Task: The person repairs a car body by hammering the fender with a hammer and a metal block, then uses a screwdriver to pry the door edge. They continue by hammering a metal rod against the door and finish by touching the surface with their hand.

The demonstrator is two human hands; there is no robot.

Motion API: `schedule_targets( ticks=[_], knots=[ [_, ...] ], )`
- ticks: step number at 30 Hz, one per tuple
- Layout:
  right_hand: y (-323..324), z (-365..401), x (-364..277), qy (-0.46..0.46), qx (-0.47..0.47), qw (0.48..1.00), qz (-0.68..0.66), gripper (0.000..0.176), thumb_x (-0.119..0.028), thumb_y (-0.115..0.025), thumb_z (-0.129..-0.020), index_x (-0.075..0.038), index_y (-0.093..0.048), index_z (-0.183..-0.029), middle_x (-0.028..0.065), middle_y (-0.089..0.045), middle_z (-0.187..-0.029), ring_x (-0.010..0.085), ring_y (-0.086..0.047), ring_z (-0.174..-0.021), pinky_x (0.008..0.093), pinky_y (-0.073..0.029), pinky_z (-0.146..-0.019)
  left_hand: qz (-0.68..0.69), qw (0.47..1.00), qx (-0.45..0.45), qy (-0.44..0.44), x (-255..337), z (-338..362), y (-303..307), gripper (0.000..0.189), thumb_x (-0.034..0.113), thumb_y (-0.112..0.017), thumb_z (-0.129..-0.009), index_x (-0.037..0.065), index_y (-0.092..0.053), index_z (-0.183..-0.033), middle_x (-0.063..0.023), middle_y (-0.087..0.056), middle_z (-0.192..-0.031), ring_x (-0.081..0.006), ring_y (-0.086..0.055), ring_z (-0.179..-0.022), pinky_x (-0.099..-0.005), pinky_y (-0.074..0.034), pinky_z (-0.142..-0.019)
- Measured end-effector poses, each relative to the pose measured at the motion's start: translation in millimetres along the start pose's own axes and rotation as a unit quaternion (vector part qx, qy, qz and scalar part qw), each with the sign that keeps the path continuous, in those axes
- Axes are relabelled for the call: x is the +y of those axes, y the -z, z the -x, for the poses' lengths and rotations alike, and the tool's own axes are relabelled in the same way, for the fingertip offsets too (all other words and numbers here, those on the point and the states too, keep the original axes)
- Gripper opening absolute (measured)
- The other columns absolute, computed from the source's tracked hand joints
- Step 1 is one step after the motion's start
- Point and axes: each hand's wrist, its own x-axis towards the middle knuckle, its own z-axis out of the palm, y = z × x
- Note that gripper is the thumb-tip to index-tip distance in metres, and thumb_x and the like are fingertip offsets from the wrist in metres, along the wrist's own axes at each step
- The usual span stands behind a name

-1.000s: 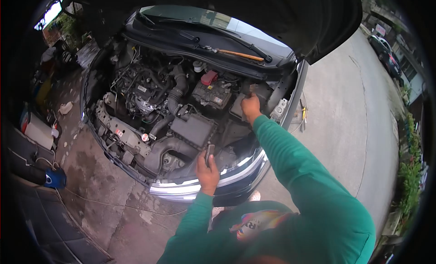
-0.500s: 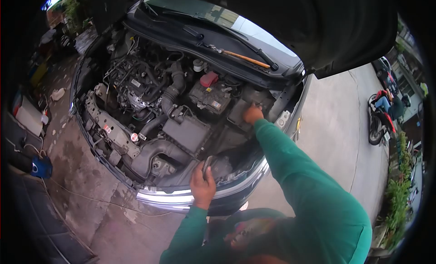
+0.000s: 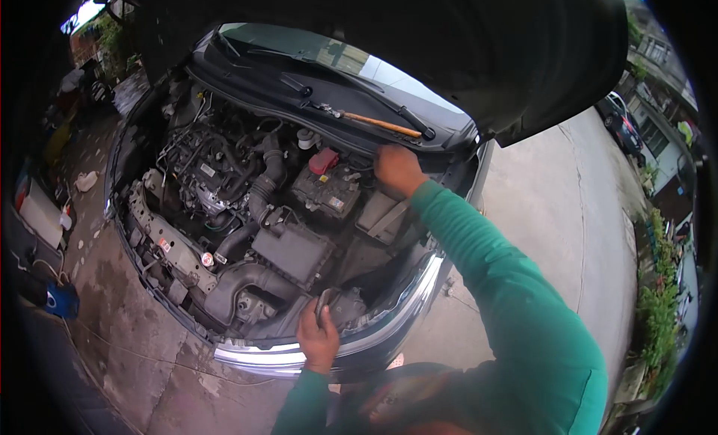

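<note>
My left hand [image 3: 318, 338] is closed round a small dark object [image 3: 324, 305] at the front edge of the engine bay, above the headlight side. My right hand [image 3: 399, 169] is closed at the bay's rear corner, near the fuse box [image 3: 380, 216] and to the right of the battery [image 3: 327, 188] with its red terminal cover [image 3: 323, 161]. What its fingers hold, if anything, is hidden. Left of the battery lies the black air filter box [image 3: 293, 249]. A wooden-handled tool [image 3: 381, 127] rests on the cowl below the windshield.
The raised hood [image 3: 449, 53] hangs over the car. The chrome front trim [image 3: 262, 359] runs close below my left hand. A blue container [image 3: 62, 299] stands on the ground at the far left. Another car [image 3: 621, 121] is at the upper right.
My right hand has moved up and back from the fuse box towards the cowl. My left hand still holds the dark object. The view has shifted, and the motorcycle and rider are gone from sight.
</note>
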Motion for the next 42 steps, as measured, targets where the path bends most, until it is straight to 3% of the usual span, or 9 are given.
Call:
schedule_targets(
  ticks=[3,8,18,20,30,33,37,39,42],
  knots=[
    [1,-51,24,0.062,0.144,0.986,0.058,0.023,-0.018,-0.063,-0.094,-0.002,-0.076,-0.104,0.0220,-0.073,-0.112,0.0404,-0.071,-0.113,0.0481,-0.062,-0.090,0.030,0.999,-0.010,-0.010,6,2,-4,0.027,0.015,-0.067,-0.105,-0.002,-0.069,-0.125,-0.0240,-0.074,-0.112,-0.0454,-0.072,-0.098,-0.0506,-0.057,-0.087],
    [-16,-94,47,-0.017,0.058,0.990,0.126,0.025,-0.016,-0.062,-0.096,-0.003,-0.078,-0.111,0.0203,-0.069,-0.124,0.0369,-0.069,-0.118,0.0469,-0.063,-0.089,-0.002,1.000,0.003,0.016,3,6,-9,0.033,0.019,-0.067,-0.107,-0.006,-0.066,-0.127,-0.0258,-0.074,-0.113,-0.0432,-0.072,-0.100,-0.0484,-0.056,-0.090],
    [-20,-112,50,-0.047,0.049,0.987,0.144,0.027,-0.019,-0.060,-0.100,-0.006,-0.082,-0.109,0.0125,-0.076,-0.116,0.0326,-0.067,-0.120,0.0461,-0.061,-0.087,-0.034,0.999,-0.002,0.023,4,5,-12,0.033,0.023,-0.067,-0.107,-0.004,-0.068,-0.126,-0.0239,-0.075,-0.113,-0.0420,-0.072,-0.101,-0.0479,-0.055,-0.092],
    [-29,-112,54,-0.033,0.141,0.979,0.144,0.025,-0.020,-0.061,-0.099,-0.006,-0.080,-0.107,0.0108,-0.076,-0.113,0.0306,-0.066,-0.117,0.0455,-0.059,-0.086,-0.028,0.999,-0.006,0.023,5,6,-13,0.033,0.023,-0.067,-0.107,-0.004,-0.068,-0.126,-0.0241,-0.074,-0.113,-0.0422,-0.072,-0.101,-0.0481,-0.055,-0.092],
    [44,-70,37,0.011,0.285,0.953,0.105,0.026,-0.023,-0.062,-0.093,-0.005,-0.072,-0.108,0.0129,-0.070,-0.112,0.0302,-0.061,-0.116,0.0480,-0.055,-0.091,-0.027,0.999,-0.032,-0.002,-7,9,-19,0.033,0.022,-0.065,-0.108,-0.006,-0.066,-0.125,-0.0223,-0.073,-0.112,-0.0381,-0.070,-0.100,-0.0463,-0.053,-0.094],
    [89,-12,35,0.025,0.313,0.946,0.076,0.030,-0.022,-0.065,-0.094,-0.001,-0.065,-0.115,0.0186,-0.070,-0.113,0.0358,-0.068,-0.106,0.0509,-0.058,-0.084,0.000,0.998,-0.058,-0.009,4,10,-20,0.031,0.020,-0.063,-0.108,-0.007,-0.066,-0.125,-0.0244,-0.073,-0.110,-0.0417,-0.070,-0.100,-0.0485,-0.053,-0.092],
    [137,113,28,-0.030,0.110,0.981,-0.154,0.050,-0.026,-0.072,-0.100,0.004,-0.046,-0.130,0.0275,-0.072,-0.096,0.0495,-0.073,-0.089,0.0573,-0.057,-0.075,-0.002,0.998,-0.050,-0.038,9,10,-17,0.029,0.016,-0.063,-0.106,-0.006,-0.066,-0.124,-0.0267,-0.073,-0.111,-0.0457,-0.071,-0.100,-0.0511,-0.053,-0.090],
    [138,203,38,-0.070,0.104,0.970,-0.209,0.052,-0.029,-0.071,-0.102,0.000,-0.044,-0.135,0.0272,-0.072,-0.088,0.0484,-0.073,-0.092,0.0575,-0.056,-0.078,0.004,0.997,-0.051,-0.056,9,10,-16,0.028,0.015,-0.063,-0.106,-0.006,-0.066,-0.125,-0.0264,-0.074,-0.110,-0.0454,-0.071,-0.100,-0.0507,-0.053,-0.090],
    [117,360,72,-0.169,0.040,0.929,-0.328,0.042,-0.034,-0.075,-0.100,-0.007,-0.062,-0.129,0.0210,-0.074,-0.095,0.0435,-0.073,-0.094,0.0533,-0.055,-0.083,-0.027,0.995,-0.063,-0.073,15,10,-11,0.028,0.016,-0.064,-0.106,-0.005,-0.067,-0.124,-0.0254,-0.075,-0.107,-0.0442,-0.072,-0.097,-0.0500,-0.054,-0.088]
  ],
)
